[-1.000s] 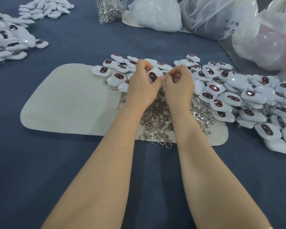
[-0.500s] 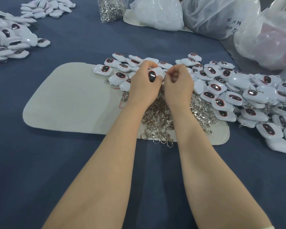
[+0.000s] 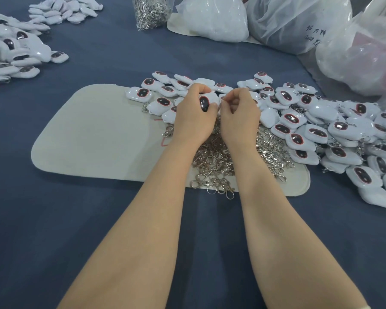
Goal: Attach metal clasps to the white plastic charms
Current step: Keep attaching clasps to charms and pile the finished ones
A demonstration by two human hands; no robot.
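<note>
Head view: left grip (image 3: 195, 121) is clamped round one white charm (image 3: 206, 101), dark window facing me, held just above the heap of loose clasps (image 3: 218, 161) on the felt mat (image 3: 94, 134). Right grip (image 3: 240, 119) is pinched tight at that charm's right edge. I judge it's on a clasp ring, but the fingertips hide it, so I can't confirm.

Risks as I see them:
- The join is blind from here. The ring may sit only half through the charm's loop and let go once released.
- The charm's shell looks glossy. A twist from the right grip could spin it out of the left.
- If dropped, it lands in the clasp heap or in the charm pile (image 3: 321, 130) just to the right. Metal rings show among those charms, so a half-done piece would be hard to pick out.
- The clasps look tangled. Either wrist could snag one and drag a clump off the mat onto the desk (image 3: 98, 230).
</note>
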